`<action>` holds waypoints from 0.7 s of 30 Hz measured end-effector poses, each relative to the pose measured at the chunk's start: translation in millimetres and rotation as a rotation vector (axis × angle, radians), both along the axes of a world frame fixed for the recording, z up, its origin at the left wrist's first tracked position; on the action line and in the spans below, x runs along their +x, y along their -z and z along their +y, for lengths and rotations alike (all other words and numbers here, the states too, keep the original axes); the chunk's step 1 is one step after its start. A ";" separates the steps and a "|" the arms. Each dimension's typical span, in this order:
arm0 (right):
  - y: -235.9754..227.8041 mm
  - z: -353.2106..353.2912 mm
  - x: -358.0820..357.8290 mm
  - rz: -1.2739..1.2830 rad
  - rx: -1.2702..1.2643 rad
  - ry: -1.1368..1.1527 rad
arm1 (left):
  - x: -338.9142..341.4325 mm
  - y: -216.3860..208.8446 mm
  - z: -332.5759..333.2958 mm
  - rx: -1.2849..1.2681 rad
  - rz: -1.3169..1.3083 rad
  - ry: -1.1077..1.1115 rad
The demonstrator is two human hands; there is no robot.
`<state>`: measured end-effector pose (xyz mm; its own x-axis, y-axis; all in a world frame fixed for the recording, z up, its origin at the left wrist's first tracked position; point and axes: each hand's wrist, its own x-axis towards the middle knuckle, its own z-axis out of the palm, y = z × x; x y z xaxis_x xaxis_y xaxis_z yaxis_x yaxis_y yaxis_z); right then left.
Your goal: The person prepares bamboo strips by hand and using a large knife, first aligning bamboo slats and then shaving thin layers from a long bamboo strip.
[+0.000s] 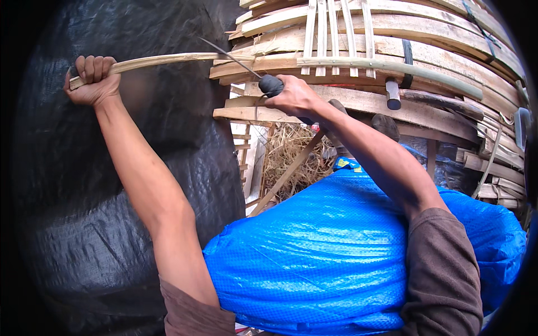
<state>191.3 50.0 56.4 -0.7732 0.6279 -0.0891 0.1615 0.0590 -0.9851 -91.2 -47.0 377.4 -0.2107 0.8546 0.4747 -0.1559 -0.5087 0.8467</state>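
Note:
At the upper left my left hand is closed in a fist round one end of a long, slightly curved wooden strip. The strip runs rightward to the edge of the stacked boards. My right hand grips the black-wrapped handle of a long knife. Its thin blade, seen nearly edge-on, slants up and left, crossing the strip near the strip's right end. Whether the blade touches the wood, I cannot tell.
Several pale slats lie across the boards with a greenish pole over them. A hammer rests nearby. Blue plastic sheeting covers my lap. Shavings lie below, and black sheeting hangs at left.

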 end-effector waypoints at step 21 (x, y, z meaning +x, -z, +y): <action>-36.8 -12.5 -2.7 0.159 0.065 0.021 | 6.4 -12.2 15.6 -0.087 0.046 0.057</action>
<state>188.5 37.6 93.2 -0.7607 0.6448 0.0746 0.0055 0.1213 -0.9926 -84.8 -31.4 389.6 -0.1407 0.9030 0.4059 -0.1425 -0.4242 0.8943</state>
